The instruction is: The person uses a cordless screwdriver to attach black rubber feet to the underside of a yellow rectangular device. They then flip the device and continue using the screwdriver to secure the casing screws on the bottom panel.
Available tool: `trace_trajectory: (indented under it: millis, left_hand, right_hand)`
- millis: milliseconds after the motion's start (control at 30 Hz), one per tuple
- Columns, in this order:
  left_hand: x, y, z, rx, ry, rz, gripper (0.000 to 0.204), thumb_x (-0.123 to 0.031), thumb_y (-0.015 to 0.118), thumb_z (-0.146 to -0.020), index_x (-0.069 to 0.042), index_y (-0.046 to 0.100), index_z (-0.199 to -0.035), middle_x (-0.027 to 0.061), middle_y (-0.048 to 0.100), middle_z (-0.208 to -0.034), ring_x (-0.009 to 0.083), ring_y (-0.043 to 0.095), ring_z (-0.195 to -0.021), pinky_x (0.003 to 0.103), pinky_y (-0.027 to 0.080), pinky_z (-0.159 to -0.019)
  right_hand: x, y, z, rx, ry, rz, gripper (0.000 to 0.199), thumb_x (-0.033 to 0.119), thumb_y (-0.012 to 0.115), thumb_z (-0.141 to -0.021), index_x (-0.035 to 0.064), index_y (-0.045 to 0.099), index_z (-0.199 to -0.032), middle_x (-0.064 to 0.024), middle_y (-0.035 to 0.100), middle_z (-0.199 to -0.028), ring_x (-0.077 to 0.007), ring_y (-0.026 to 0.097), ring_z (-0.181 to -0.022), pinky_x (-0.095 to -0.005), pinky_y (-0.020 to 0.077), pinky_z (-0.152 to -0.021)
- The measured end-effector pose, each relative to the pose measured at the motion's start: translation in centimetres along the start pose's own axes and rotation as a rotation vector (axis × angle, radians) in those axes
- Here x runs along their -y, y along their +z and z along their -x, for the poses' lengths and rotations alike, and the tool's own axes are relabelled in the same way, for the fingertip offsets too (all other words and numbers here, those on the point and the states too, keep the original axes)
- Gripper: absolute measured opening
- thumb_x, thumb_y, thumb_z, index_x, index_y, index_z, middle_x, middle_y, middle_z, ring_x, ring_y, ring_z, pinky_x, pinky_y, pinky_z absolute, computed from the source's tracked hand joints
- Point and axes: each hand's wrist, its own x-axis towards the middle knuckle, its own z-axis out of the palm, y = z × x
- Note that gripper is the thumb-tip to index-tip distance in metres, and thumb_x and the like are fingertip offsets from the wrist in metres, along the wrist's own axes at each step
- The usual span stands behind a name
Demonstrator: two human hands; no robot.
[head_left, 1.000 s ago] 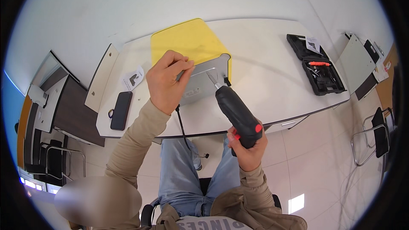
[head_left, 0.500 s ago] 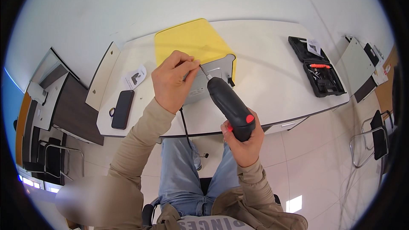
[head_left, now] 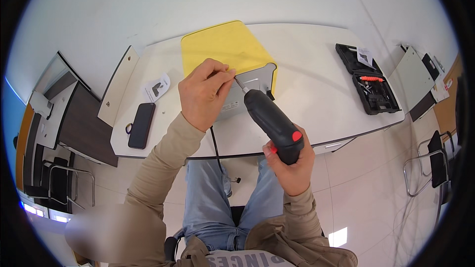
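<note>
A black cordless screwdriver (head_left: 269,121) with red accents is gripped at its lower end by my right hand (head_left: 297,168). Its slim metal bit (head_left: 241,83) points up and left toward my left hand (head_left: 203,91). There, my thumb and fingers are pinched together at the bit's tip; whatever small thing they hold is hidden. Behind and below both hands lies an appliance with a yellow casing (head_left: 222,44) and a grey metal panel (head_left: 255,81), on the white table (head_left: 316,69). A black cord (head_left: 215,143) hangs from near it over the table's front edge.
At the right stands an open black tool case (head_left: 371,81) with bits and an orange-red tool. On the left lie a dark phone (head_left: 142,126), a small ring-shaped item (head_left: 129,128) and a printed leaflet (head_left: 157,87). Chairs (head_left: 430,163) stand to both sides.
My right hand and the screwdriver have shifted a little right and toward me. My left hand has moved slightly right, still pinched at the bit's tip.
</note>
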Motion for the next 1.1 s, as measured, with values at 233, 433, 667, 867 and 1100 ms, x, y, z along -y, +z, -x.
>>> trace_trajectory:
  millis: [233, 433, 667, 867, 1100]
  left_hand:
    - [0.0, -0.1, 0.0, -0.002, 0.019, -0.011, 0.02, 0.008, 0.073, -0.073, 0.0, 0.071, -0.091, 0.0088, 0.061, -0.088, 0.0222, 0.067, -0.083, 0.029, 0.054, -0.07]
    - [0.0, -0.4, 0.0, -0.003, 0.035, 0.005, 0.023, 0.008, 0.073, -0.072, -0.001, 0.07, -0.093, 0.0081, 0.06, -0.088, 0.0227, 0.067, -0.083, 0.029, 0.054, -0.069]
    - [-0.4, -1.0, -0.3, -0.016, -0.011, 0.027, 0.03, 0.008, 0.075, -0.069, 0.0, 0.066, -0.097, 0.012, 0.059, -0.115, 0.0245, 0.066, -0.089, 0.031, 0.055, -0.071]
    - [0.5, -1.2, 0.2, 0.049, 0.006, -0.048, 0.027, 0.001, 0.076, -0.07, -0.003, 0.067, -0.095, 0.0094, 0.061, -0.119, 0.0283, 0.062, -0.105, 0.043, 0.05, -0.086]
    - [1.0, -1.6, 1.0, 0.09, -0.051, -0.121, 0.026, -0.007, 0.071, -0.076, -0.013, 0.069, -0.102, 0.0035, 0.065, -0.121, 0.0262, 0.056, -0.119, 0.058, 0.032, -0.105]
  right_hand:
    - [1.9, -0.5, -0.7, 0.014, -0.02, 0.185, 0.047, 0.008, 0.075, -0.078, 0.0, 0.053, -0.118, -0.0128, 0.068, -0.085, -0.0183, 0.066, -0.072, -0.0287, 0.0519, -0.069]
    - [4.2, -0.3, -0.8, 0.055, -0.105, 0.405, 0.048, 0.008, 0.074, -0.078, 0.0018, 0.052, -0.12, -0.0158, 0.067, -0.09, -0.0308, 0.068, -0.077, -0.0335, 0.053, -0.069]
    - [4.6, 0.4, -0.8, 0.014, -0.144, 0.448, 0.045, 0.004, 0.074, -0.077, -0.0006, 0.053, -0.116, -0.0124, 0.066, -0.08, -0.02, 0.064, -0.07, -0.0287, 0.0503, -0.067]
    - [4.1, 0.5, -0.5, 0.002, -0.103, 0.437, 0.047, 0.005, 0.074, -0.077, 0.0002, 0.052, -0.118, -0.0162, 0.067, -0.087, -0.0279, 0.068, -0.073, -0.0323, 0.0525, -0.068]
    - [4.1, 1.2, -0.6, -0.024, -0.109, 0.409, 0.047, 0.002, 0.074, -0.077, -0.0024, 0.052, -0.118, -0.0092, 0.063, -0.079, -0.015, 0.061, -0.068, -0.0271, 0.0503, -0.066]
